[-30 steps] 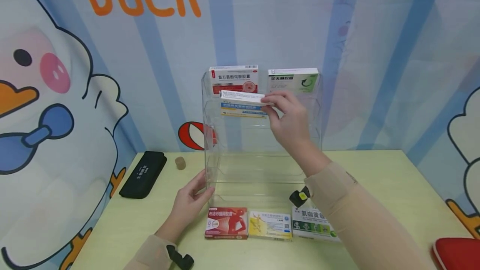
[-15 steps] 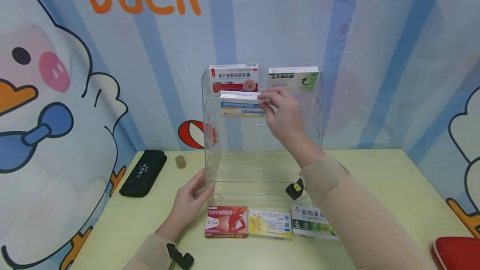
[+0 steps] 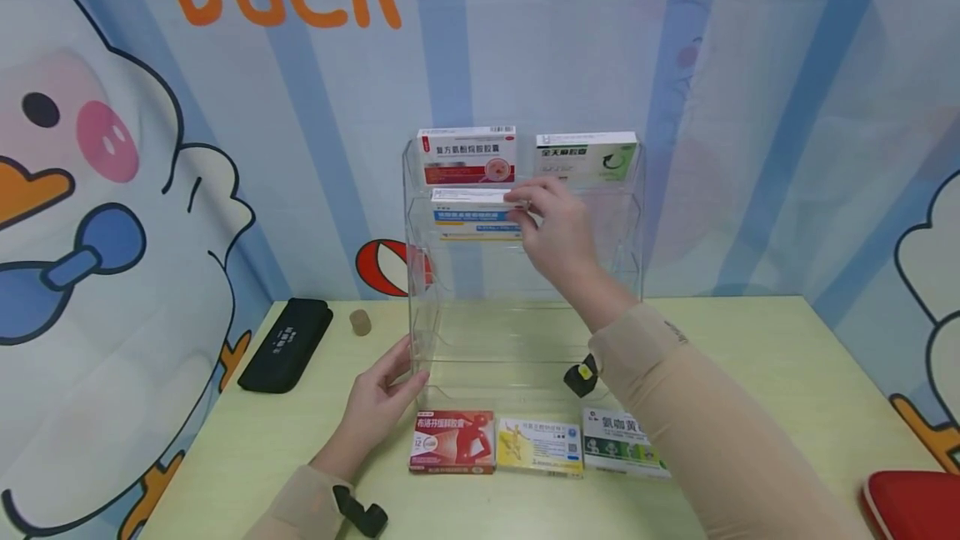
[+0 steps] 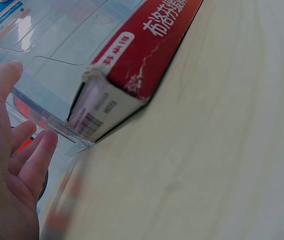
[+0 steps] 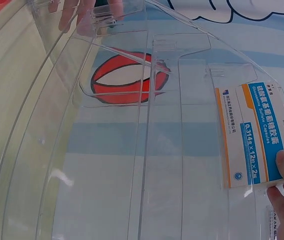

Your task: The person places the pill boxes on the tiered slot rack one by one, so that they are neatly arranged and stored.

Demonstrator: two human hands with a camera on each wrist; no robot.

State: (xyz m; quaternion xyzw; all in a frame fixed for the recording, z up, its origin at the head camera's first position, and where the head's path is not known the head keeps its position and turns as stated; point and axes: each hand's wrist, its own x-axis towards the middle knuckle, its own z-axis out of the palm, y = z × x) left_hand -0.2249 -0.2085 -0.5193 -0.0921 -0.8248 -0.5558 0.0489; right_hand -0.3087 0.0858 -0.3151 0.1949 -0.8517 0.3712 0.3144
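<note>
A clear tiered display rack (image 3: 510, 362) stands on the table. My right hand (image 3: 557, 232) pinches the right end of a white, blue and yellow medicine box (image 3: 468, 226) at the second tier's left side. In the right wrist view, the thumb lies on the front of this box (image 5: 249, 137). My left hand (image 3: 377, 407) holds the rack's lower left side, thumb in front and other fingers behind it. Just right of that hand, a red medicine box (image 4: 146, 50) stands by the rack's bottom front.
The top tier bears a white-and-red box (image 3: 468, 157) and a white-and-green box (image 3: 587, 158). Along the front are a yellow-and-white box (image 3: 540, 447) and another green-and-white box (image 3: 621, 444), partly behind my right sleeve. A black case (image 3: 287, 347), a small brown cylinder (image 3: 361, 322) and a red case (image 3: 911, 507) lie around.
My right hand has moved left and slightly down with the white, blue and yellow box, which now sits lower against the second tier. The left hand stays on the rack.
</note>
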